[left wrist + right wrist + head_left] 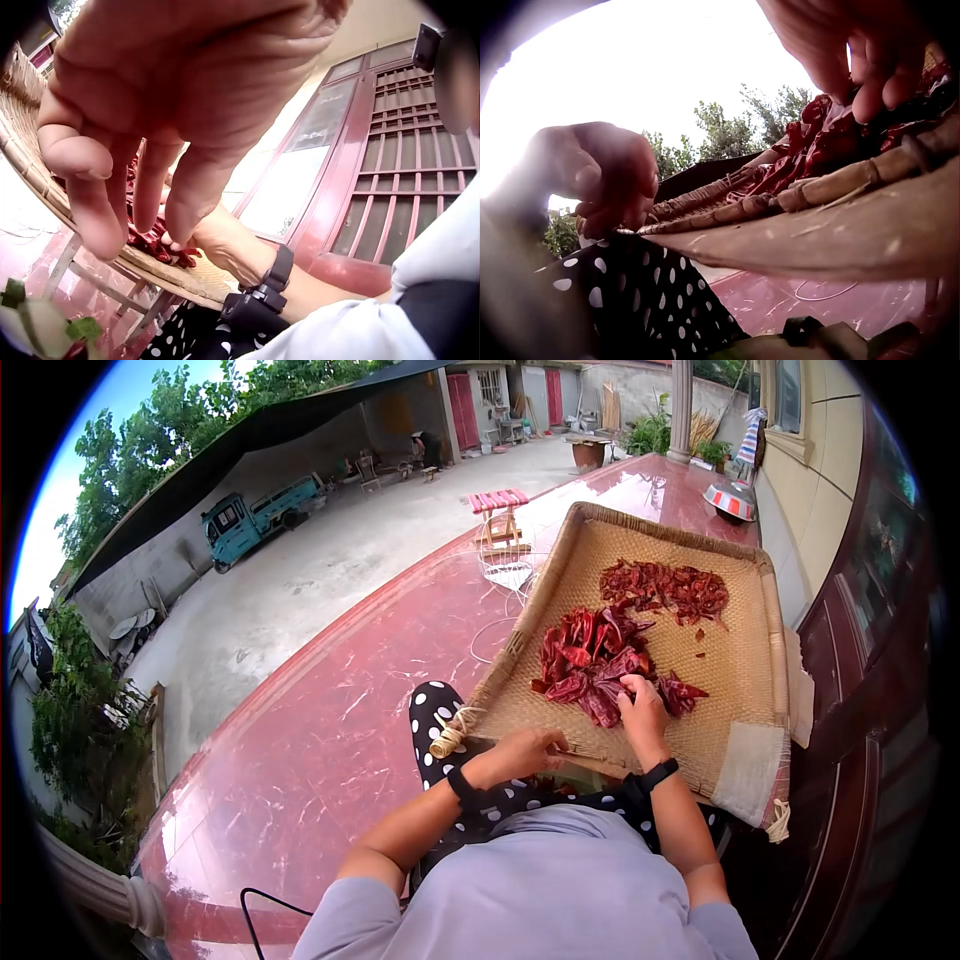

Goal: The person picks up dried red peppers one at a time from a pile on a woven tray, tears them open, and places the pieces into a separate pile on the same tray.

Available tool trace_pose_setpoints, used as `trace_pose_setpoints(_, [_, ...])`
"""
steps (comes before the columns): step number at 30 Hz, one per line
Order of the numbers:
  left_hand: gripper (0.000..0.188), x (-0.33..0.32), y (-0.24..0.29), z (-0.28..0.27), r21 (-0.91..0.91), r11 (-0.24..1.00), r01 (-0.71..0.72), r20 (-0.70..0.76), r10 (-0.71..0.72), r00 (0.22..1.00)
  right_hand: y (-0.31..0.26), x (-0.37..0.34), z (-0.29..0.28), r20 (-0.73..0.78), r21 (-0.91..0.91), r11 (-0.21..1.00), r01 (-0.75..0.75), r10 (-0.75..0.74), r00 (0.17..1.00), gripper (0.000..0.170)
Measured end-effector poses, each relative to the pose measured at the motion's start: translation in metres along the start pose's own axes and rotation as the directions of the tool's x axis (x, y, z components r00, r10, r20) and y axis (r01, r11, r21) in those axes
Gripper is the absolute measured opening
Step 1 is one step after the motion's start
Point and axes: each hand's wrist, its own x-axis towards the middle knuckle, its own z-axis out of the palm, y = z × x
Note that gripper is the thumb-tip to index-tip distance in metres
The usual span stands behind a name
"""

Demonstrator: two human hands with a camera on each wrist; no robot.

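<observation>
A large shallow woven basket (700, 700) rests tilted in front of the person, close over the lap. Near its middle lies a heap of whole dried red chili peppers (590, 650). My right hand (645, 715) reaches into the near side of this heap, thumb and fingertips pinching a dried chili pepper (832, 124). The left hand (522, 754) hovers at the basket's near rim (600, 764), its fingers hanging loosely bent with nothing seen between them. Farther back in the basket is a separate pile of cut chili pieces (665, 588).
Polka-dot trousers (437, 710) show beneath the basket. A small striped stool (498, 502) stands beyond its left corner, with white cord (490, 645) on the red tiled floor (330, 730). A dark red door frame (850, 740) borders the right side.
</observation>
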Motion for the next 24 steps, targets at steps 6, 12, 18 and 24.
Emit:
trace_pose_setpoints(6, [0.038,0.022,0.007,-0.003,-0.530,0.847,0.029,0.020,-0.021,1.000,-0.006,-0.017,-0.009,-0.208,0.260,0.964,0.051,0.004,0.978,0.025])
trace_pose_setpoints(12, [0.050,0.052,0.023,-0.004,-0.755,0.643,0.127,0.002,-0.192,0.981,-0.013,-0.025,-0.010,0.018,0.768,0.637,-0.073,0.093,0.996,0.022])
trace_pose_setpoints(18, [0.043,0.060,0.016,0.008,-0.832,0.554,0.026,-0.116,-0.219,0.969,-0.022,-0.040,-0.006,0.234,0.811,0.555,-0.187,-0.016,0.972,0.020])
trace_pose_setpoints(24, [0.025,0.067,-0.023,0.013,-0.661,0.748,0.052,-0.187,-0.231,0.955,-0.009,-0.038,-0.006,0.048,0.446,0.892,0.069,-0.101,0.994,0.029])
